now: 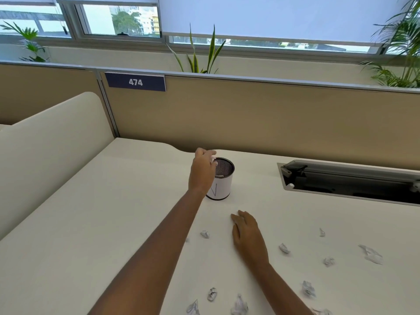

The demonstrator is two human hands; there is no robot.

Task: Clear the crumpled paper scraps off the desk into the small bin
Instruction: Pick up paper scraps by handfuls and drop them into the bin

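Paper scraps lie scattered over the near right part of the desk (91, 223): one small scrap (205, 234) sits between my two forearms, another (284, 248) lies just right of my right wrist, a long flat piece (371, 255) sits far right, and more (212, 294) crowd the bottom edge. The small bin (221, 178), a mesh cylinder wrapped in white paper, stands upright mid-desk. My left hand (202, 171) hangs at the bin's left rim, fingers curled around a bit of white paper (213, 159) right at the opening. My right hand (246, 233) rests palm down on the desk, fingers together, nearer to me than the bin; I cannot tell whether anything lies under it. An open cable trough (350, 181) cuts into the desk to the right, and a beige partition with a 474 sign (136, 82) closes off the back
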